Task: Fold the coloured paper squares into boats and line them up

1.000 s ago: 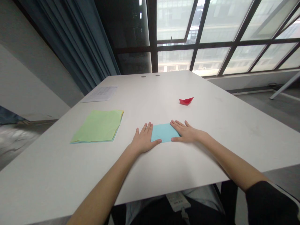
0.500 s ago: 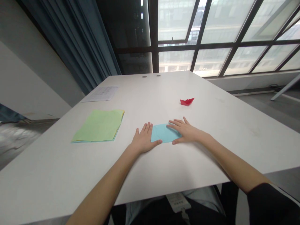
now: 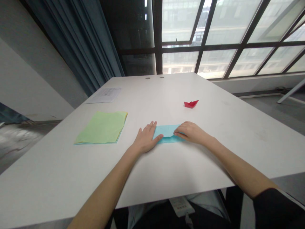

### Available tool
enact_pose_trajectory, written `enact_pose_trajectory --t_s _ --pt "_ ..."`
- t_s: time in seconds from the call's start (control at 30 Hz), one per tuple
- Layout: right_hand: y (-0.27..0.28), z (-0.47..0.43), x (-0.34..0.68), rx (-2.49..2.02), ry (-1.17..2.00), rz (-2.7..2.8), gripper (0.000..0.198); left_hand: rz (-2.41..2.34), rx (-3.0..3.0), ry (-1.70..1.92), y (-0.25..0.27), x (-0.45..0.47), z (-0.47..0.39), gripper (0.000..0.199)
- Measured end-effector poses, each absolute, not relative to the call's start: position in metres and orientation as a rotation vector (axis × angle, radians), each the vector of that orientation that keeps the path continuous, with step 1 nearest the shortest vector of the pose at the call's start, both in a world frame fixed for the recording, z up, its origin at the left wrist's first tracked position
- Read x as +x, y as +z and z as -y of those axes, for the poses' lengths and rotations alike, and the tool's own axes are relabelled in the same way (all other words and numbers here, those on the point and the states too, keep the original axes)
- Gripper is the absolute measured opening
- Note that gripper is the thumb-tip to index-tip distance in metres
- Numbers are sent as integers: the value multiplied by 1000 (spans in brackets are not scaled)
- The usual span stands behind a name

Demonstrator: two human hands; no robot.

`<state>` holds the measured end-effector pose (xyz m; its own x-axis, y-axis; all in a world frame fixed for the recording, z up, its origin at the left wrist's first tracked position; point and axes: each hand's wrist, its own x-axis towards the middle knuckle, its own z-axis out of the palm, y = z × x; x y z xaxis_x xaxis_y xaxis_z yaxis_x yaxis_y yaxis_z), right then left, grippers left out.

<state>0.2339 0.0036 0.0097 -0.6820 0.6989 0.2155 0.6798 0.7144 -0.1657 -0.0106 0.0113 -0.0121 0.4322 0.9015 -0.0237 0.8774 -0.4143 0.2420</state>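
A folded light-blue sheet of paper (image 3: pixel 166 130) lies on the white table in front of me, its near edge of the upper layer lifted a little off the layer below. My left hand (image 3: pixel 146 138) rests flat on the paper's left end, fingers stretched out and thumb over the near side. At the right end, my right hand (image 3: pixel 190 132) has its fingers closed together, pinching the raised edge of the upper layer. The fingers hide the paper's right end.
To the left lies a stack of coloured paper (image 3: pixel 102 127), green on top. Behind it is a printed sheet (image 3: pixel 105 95). A red folded paper boat (image 3: pixel 191 104) stands beyond my right hand. The white table (image 3: pixel 154 175) ends near my lap.
My right hand has gone from spread fingers over the paper to a pinch, and the upper layer's near edge has come up. My left hand stays on the left end.
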Motion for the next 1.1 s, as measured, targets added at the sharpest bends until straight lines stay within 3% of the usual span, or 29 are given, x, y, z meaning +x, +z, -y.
enact_pose_trajectory --t_s 0.13,0.27,0.53,0.73,0.97,1.1 --pt "11 -4 236 -1270 112 2364 32 -1590 2392 522 -11 -12 -17 64" --pt "10 -9 238 -1363 429 1931 29 -1650 2295 782 -14 -15 -22 63" --pt "-8 -35 257 -1423 846 1389 36 -1784 2433 342 -23 -20 -26 57" --pt "-25 -48 282 -1612 752 1645 39 -1844 2456 260 -23 -25 -28 48" --pt "-25 -42 288 -1621 612 2069 60 -1901 2424 288 -21 -32 -31 47" --pt "-29 -42 289 -1670 575 2109 62 -1900 2381 304 -23 -35 -35 48"
